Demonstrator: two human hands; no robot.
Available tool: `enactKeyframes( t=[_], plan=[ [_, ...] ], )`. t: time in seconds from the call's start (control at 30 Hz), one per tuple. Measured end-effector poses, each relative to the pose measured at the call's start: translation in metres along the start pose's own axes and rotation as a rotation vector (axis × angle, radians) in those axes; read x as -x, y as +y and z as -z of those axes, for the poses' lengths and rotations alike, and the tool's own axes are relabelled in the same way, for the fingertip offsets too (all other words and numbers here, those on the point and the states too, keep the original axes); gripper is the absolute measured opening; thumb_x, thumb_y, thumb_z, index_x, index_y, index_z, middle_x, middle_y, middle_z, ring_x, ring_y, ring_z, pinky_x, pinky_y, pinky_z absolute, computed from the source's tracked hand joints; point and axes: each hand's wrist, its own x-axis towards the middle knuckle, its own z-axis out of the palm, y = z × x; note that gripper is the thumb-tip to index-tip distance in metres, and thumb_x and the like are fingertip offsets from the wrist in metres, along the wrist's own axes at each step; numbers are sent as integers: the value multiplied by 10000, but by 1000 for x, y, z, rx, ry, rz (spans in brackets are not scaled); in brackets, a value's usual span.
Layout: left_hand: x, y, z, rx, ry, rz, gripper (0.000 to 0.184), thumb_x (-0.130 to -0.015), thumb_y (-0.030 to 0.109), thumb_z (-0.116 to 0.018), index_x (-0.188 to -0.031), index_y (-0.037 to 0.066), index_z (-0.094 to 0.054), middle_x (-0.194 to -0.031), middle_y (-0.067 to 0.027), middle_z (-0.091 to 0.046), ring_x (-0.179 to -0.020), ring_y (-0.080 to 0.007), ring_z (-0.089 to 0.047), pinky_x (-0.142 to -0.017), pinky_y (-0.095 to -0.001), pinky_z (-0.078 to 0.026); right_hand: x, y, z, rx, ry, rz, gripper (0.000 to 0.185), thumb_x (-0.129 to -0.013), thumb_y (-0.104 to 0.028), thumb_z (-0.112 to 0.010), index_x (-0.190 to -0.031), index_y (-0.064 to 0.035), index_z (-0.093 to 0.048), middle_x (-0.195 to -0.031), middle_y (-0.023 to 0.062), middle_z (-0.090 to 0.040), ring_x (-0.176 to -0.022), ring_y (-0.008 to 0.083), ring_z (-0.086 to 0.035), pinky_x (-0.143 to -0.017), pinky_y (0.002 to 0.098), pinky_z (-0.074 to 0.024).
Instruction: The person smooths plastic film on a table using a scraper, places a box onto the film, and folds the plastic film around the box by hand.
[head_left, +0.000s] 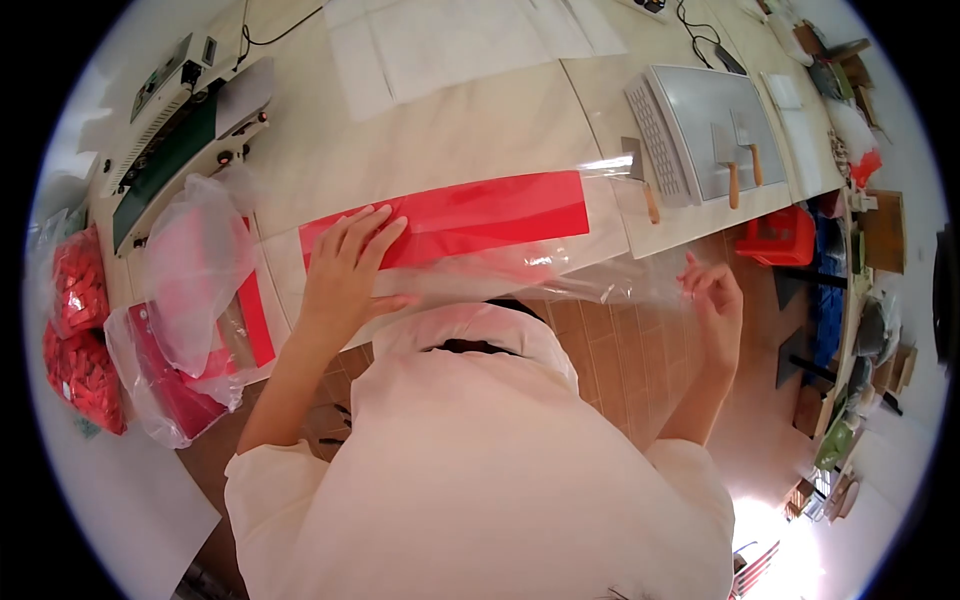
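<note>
A flat red strip (490, 215) lies along the front of the table, with a clear plastic sleeve (575, 275) around or under it; I cannot tell which. My left hand (350, 250) rests on the strip's left end, fingers stretched out and pressing flat. Beyond the table's front edge, the film runs out to the right over the floor. My right hand (715, 300) is at that far end, fingers bent, appearing to pinch the thin film. The exact contact is faint and slightly blurred.
A sealing machine (185, 140) stands at the left. Beside it lie clear bags (200, 260) with red sheets and bags of red pieces (80, 320). White sheets (450, 50) lie at the back. Wooden-handled scrapers (733, 185) rest on a metal box (710, 120); a red stool (775, 237) stands below.
</note>
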Motion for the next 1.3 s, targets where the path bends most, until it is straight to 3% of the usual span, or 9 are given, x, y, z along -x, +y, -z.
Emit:
enactKeyframes(
  t=[0.27, 0.37, 0.43, 0.47, 0.53, 0.6, 0.67, 0.87, 1.3],
  plan=[
    [-11, 9, 8, 9, -23, 73, 923, -505, 442, -870, -1305, 121, -539, -1316, -82, -534, -1202, -319, -497, -1001, -468, -417, -53, -26, -40, 246, -28, 220, 135, -854, 87, -548, -912, -35, -556, -910, 15, -537, -915, 101, -535, -1106, 373, -371],
    [-9, 9, 11, 44, -39, 87, 606, -582, 347, -870, -1060, 92, -598, -1357, -92, -537, -1235, -329, -502, -998, -465, -422, -61, -28, -46, 269, 77, 225, 99, -892, 45, -553, -927, -47, -551, -844, 0, -526, -820, 95, -515, -1051, 368, -425],
    [-5, 8, 12, 42, -26, 20, 369, -661, 208, -838, -848, 63, -556, -1408, -116, -537, -1284, -335, -508, -1002, -463, -442, -58, -34, -43, 97, 48, -22, 123, -887, 55, -564, -975, -22, -605, -818, 24, -554, -789, 98, -558, -799, 250, -443],
    [-3, 8, 13, 33, -19, 38, 369, -661, 208, -838, -848, 63, -556, -1408, -116, -537, -1284, -335, -508, -1002, -463, -442, -60, -38, -46, 94, 29, -15, 123, -887, 55, -564, -975, -22, -605, -818, 24, -554, -789, 98, -558, -799, 250, -443],
    [0, 7, 12, 3, -3, -45, 267, -706, 111, -785, -793, 39, -543, -1437, -137, -529, -1313, -329, -513, -989, -453, -476, -67, -49, -57, 567, 104, 22, 166, -879, 6, -632, -1041, -34, -630, -767, 53, -575, -712, 109, -566, -755, 267, -452],
    [4, 5, 8, -25, 26, -61, 244, -729, 109, -762, -797, 35, -540, -1418, -142, -546, -1297, -324, -532, -972, -448, -496, -85, -64, -80, 753, 75, 154, 260, -833, -54, -727, -1079, -55, -643, -879, 84, -626, -791, 183, -599, -784, 321, -473],
    [10, 4, 4, -48, 49, -91, 222, -752, 107, -740, -800, 30, -537, -1400, -147, -563, -1281, -319, -551, -955, -443, -516, -106, -74, -109, 1057, -200, 710, 441, -767, -122, -789, -1175, -79, -629, -1157, 118, -631, -1033, 280, -599, -912, 401, -474],
    [18, 9, 0, -21, 166, -117, 147, -815, 87, -656, -770, 53, -520, -1321, -131, -629, -1202, -292, -618, -882, -381, -558, -122, -47, -207, 1005, -781, 862, 778, -715, -252, -816, -1402, -94, -486, -1504, 139, -409, -1339, 310, -435, -1115, 459, -358],
    [40, 13, -19, -89, 376, -38, 167, -779, 172, -751, -810, 117, -597, -1207, -35, -677, -1144, -206, -628, -977, -411, -488, -111, -29, -211, 882, -809, 915, 618, -796, -100, -723, -1384, -49, -537, -1462, 98, -504, -1356, 285, -467, -1114, 438, -415]
  ],
)
